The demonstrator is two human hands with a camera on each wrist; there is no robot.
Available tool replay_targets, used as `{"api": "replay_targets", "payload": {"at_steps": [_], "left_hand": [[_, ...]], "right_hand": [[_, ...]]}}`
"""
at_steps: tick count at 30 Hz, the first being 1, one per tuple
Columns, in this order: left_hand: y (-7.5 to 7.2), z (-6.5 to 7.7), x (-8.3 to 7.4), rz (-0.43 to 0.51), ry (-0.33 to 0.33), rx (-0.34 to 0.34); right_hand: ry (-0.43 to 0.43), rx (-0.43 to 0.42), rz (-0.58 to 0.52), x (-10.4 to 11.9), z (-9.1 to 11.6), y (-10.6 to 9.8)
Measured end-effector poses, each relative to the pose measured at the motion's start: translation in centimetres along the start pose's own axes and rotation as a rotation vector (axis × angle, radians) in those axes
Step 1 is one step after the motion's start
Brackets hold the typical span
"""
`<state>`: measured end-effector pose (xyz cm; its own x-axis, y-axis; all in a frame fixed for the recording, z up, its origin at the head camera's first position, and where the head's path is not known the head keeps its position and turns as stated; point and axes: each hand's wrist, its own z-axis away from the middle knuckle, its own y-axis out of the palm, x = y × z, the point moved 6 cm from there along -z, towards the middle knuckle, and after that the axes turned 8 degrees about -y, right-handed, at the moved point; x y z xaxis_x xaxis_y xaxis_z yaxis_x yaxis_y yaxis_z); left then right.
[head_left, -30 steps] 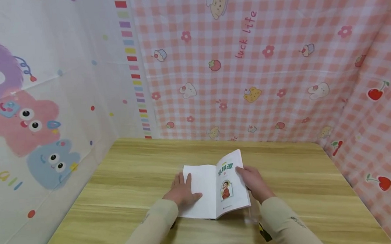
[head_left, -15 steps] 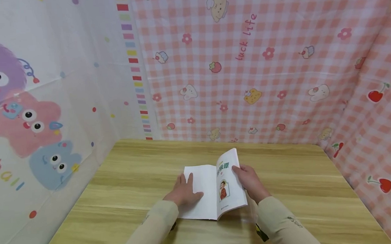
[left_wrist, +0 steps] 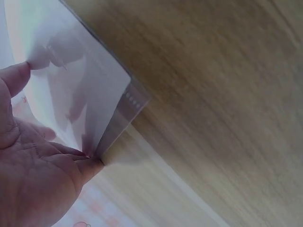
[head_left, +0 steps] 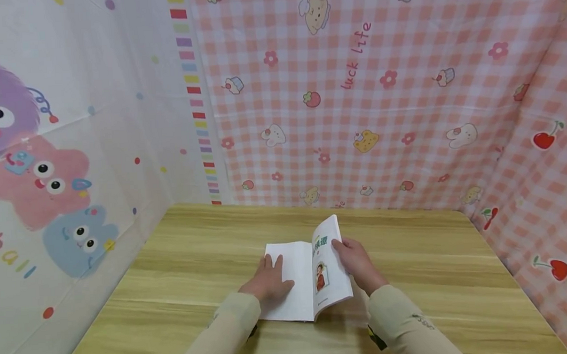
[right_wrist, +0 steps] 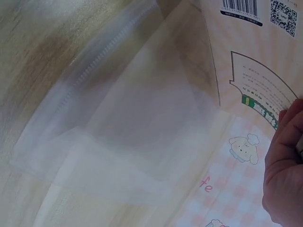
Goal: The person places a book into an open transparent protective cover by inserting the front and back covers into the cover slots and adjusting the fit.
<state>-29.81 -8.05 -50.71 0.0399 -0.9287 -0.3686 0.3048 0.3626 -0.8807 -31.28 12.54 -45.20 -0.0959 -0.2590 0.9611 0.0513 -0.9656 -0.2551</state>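
An open book (head_left: 299, 270) lies on the wooden table, its left page blank and its right side raised at a slant. Green lettering and a small figure in red show on the raised page. My left hand (head_left: 269, 283) rests on the left page with fingers spread. With the thumb on the printed page and the fingers behind, my right hand (head_left: 359, 259) grips the raised pages by their outer edge. In the right wrist view the back cover (right_wrist: 251, 61) shows a barcode, and a clear plastic sheet (right_wrist: 137, 123) spreads beside it. Clear plastic (left_wrist: 130, 106) also sticks out past the left cover.
The wooden table (head_left: 204, 229) reaches back to a pink checked cloth (head_left: 290, 118). A white cloth with cartoon figures (head_left: 117, 127) hangs at the left. A small black and yellow piece (head_left: 376, 338) shows beside the right sleeve.
My right hand has moved left with the raised pages, which now stand steeper and turn further toward the left page. The left hand stays on its page.
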Motion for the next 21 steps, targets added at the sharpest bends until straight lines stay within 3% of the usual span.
{"api": "replay_targets", "payload": {"at_steps": [5,12,21], "left_hand": [[-0.1,0.4,-0.3,-0.064,0.007,-0.022],[-0.5,0.6,-0.8,-0.084,0.042,-0.049],[-0.7,0.6,-2.8,-0.155,0.160,-0.088]], "right_hand": [[-0.032,0.027,-0.016,0.5,0.5,0.4],[-0.064,0.071,-0.083,1.1,1.0,0.9],[-0.055,0.077,-0.139,0.7,1.1,0.9]]}}
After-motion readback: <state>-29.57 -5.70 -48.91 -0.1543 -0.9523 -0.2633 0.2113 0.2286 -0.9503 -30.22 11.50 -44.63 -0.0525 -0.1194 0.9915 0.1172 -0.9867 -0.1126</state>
